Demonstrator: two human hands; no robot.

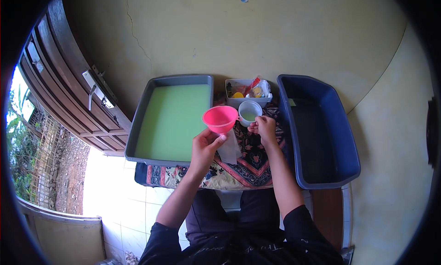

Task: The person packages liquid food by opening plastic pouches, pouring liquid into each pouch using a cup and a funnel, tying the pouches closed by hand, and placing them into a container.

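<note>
A pink funnel (220, 119) is held upright over the table by my left hand (206, 147), its fingers wrapped round the lower part. Just right of it, my right hand (265, 127) grips a pale grey cup (250, 112) at its near side. Some pale greenish liquid shows inside the cup. The cup and funnel rims are close together; whether they touch I cannot tell. Below the funnel lies a thin white sheet or bag (230, 150) on the patterned tablecloth (255, 161).
To the left stands a grey tub (130, 143) full of light green liquid. On the right, a dark blue tub (321, 178) has a small green piece near its left wall. A white box (248, 99) behind the cup holds colourful small items. An open wooden door (78, 76) is at far left.
</note>
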